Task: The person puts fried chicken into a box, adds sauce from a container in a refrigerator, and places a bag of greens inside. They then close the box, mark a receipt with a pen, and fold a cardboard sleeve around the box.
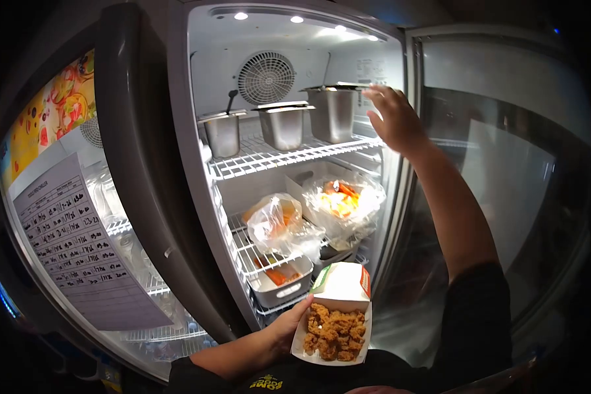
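My left hand [290, 325] holds an open white paper box [340, 299] filled with fried chicken pieces [333, 335], low in front of the open fridge. My right hand [395, 118] is raised with fingers apart at the right end of the top wire shelf [269, 157], right beside the tallest steel container [333, 113]; it grips nothing. Two smaller steel containers [284, 125] stand further left on that shelf, one with a ladle handle sticking out.
The middle shelf carries two plastic bags of orange food [279, 223] and a clear tub [343, 203]. A steel tray [279, 282] sits below. The open glass door [505, 171] stands right. The left door bears a handwritten sheet [79, 243].
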Available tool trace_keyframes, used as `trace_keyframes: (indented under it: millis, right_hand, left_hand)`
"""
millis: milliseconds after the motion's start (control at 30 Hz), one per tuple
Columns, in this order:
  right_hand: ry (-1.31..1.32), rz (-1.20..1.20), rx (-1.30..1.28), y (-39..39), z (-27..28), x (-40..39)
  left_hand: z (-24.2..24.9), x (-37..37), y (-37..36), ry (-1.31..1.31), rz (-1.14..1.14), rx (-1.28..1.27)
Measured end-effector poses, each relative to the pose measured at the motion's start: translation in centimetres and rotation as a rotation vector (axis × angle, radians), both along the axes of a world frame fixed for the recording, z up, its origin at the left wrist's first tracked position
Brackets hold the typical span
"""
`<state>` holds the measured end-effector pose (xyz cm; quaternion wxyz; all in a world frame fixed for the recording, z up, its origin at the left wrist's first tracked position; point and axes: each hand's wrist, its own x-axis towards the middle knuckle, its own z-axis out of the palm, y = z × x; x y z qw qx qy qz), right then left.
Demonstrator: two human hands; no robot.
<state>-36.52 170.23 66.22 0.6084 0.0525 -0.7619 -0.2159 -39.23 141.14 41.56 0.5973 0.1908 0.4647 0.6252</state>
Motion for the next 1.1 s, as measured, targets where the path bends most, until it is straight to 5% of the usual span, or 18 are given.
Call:
trace_keyframes:
  millis: [67,133,367,633,800,1100]
  right_hand:
    - [0.051,-0.222,0.110,1.7,3.0,-4.2]
    - [-0.202,-0.426,-0.211,0.5,4.7,-4.9]
    - [-0.131,-0.306,0.225,4.9,7.4,-8.6]
    - [0.197,-0.083,0.345,2.6,9.3,-8.5]
    - [0.029,0.075,0.443,-3.2,9.2,-11.3]
    - [-0.498,-0.159,0.113,-8.1,8.7,-15.2]
  left_hand:
    - [-0.8,-1.4,0.4,-0.037,0.040,0.024]
    - [-1.8,-2.7,0.7,-0.092,0.060,0.039]
    - [-3.2,-4.8,1.0,-0.199,0.133,0.142]
    - [-2.1,-5.1,2.1,-0.187,0.184,0.137]
    - [-1.7,-5.1,2.4,-0.157,0.193,0.144]
    - [-3.3,-5.2,1.8,-0.181,0.178,0.122]
